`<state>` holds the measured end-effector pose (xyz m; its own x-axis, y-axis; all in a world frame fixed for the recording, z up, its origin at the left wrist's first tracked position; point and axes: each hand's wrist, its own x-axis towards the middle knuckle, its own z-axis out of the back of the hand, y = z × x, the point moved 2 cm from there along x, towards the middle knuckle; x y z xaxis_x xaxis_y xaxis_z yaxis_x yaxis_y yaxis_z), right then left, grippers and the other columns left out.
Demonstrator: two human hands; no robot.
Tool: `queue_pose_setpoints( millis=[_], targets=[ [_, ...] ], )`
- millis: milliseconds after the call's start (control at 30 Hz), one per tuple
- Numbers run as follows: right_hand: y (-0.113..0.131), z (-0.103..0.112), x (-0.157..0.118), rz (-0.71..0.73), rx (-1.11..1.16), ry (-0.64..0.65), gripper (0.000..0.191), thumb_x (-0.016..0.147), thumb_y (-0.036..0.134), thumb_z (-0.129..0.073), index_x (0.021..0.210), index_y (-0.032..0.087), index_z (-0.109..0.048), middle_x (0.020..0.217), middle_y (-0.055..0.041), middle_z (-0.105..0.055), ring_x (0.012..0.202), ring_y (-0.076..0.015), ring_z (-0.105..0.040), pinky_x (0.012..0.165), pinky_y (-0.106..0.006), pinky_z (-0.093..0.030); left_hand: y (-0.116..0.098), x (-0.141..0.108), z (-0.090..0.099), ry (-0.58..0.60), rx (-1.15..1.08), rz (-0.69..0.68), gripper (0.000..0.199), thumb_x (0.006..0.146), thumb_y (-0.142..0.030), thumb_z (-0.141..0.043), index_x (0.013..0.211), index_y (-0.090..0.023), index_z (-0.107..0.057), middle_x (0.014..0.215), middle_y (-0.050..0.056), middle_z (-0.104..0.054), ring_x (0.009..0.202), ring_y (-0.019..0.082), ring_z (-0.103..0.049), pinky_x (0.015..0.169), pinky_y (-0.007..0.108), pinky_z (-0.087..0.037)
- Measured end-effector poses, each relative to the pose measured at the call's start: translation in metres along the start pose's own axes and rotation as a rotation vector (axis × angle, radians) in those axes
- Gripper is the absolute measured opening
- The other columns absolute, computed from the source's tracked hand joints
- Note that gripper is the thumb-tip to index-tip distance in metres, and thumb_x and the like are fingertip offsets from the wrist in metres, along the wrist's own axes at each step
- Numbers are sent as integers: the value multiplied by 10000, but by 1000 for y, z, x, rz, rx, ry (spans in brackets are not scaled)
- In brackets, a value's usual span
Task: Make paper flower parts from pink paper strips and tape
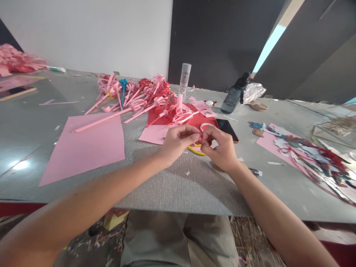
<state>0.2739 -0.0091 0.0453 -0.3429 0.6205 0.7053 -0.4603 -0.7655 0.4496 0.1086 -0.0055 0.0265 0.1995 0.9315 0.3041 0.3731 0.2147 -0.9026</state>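
Both of my hands meet above the table, fingertips pinched together around a small red piece (200, 137), which looks like a paper strip and is mostly hidden by the fingers. My left hand (179, 142) grips it from the left, and my right hand (221, 146) closes on it from the right. Just below the fingers a yellow curved loop (197, 151) shows in part. A white ring (206, 126) lies behind my right hand. Under and behind the hands are a red paper sheet (155, 118) and a pink sheet (151, 134).
Pink and red curled paper flowers (141, 94) on rolled stems lie at the back. A large pink sheet (89, 148) is at left. Behind stand a clear tube (184, 79) and a dark bottle (233, 98). A phone (226, 128) and cut-outs (311, 155) lie at right.
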Motion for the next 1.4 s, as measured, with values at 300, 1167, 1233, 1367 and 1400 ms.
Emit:
queue_pose_setpoints(
  millis=[300, 1167, 1233, 1367, 1400],
  targets=[
    [0, 0, 0, -23, 4, -5, 139, 720, 109, -564, 755, 233, -511, 661, 56, -534, 584, -102, -482, 567, -248, -398, 1, 1, 0, -8, -63, 20, 187, 760, -262, -831, 871, -157, -723, 814, 19, -722, 724, 123, -685, 727, 267, -552],
    [-4, -2, -2, -50, 52, -128, 52, 902, 202, -673, 895, 229, -629, 775, 15, -621, 665, -123, -565, 614, -284, -483, -2, 3, 3, -128, -22, 20, 201, 739, -284, -855, 844, -167, -728, 785, 7, -704, 753, 115, -661, 700, 237, -526],
    [-5, -2, -3, -61, 71, -106, 77, 892, 229, -716, 890, 227, -639, 770, 20, -622, 656, -120, -566, 612, -283, -478, -2, 3, 3, -129, -56, 41, 221, 719, -284, -876, 833, -166, -728, 777, 2, -706, 735, 105, -660, 684, 225, -522],
    [-10, -3, -3, -101, 145, -82, 132, 873, 276, -772, 909, 230, -654, 786, 23, -641, 664, -121, -587, 629, -285, -486, -1, 3, 2, -64, -78, 59, 245, 713, -313, -896, 827, -168, -733, 760, 3, -722, 709, 105, -675, 680, 228, -533],
    [-11, -3, -3, -113, 158, -80, 142, 872, 292, -778, 910, 231, -656, 787, 23, -643, 663, -121, -586, 626, -285, -486, -1, 3, 2, -48, -75, 59, 247, 717, -319, -894, 833, -169, -735, 758, 6, -727, 715, 112, -684, 685, 234, -538]
  ],
)
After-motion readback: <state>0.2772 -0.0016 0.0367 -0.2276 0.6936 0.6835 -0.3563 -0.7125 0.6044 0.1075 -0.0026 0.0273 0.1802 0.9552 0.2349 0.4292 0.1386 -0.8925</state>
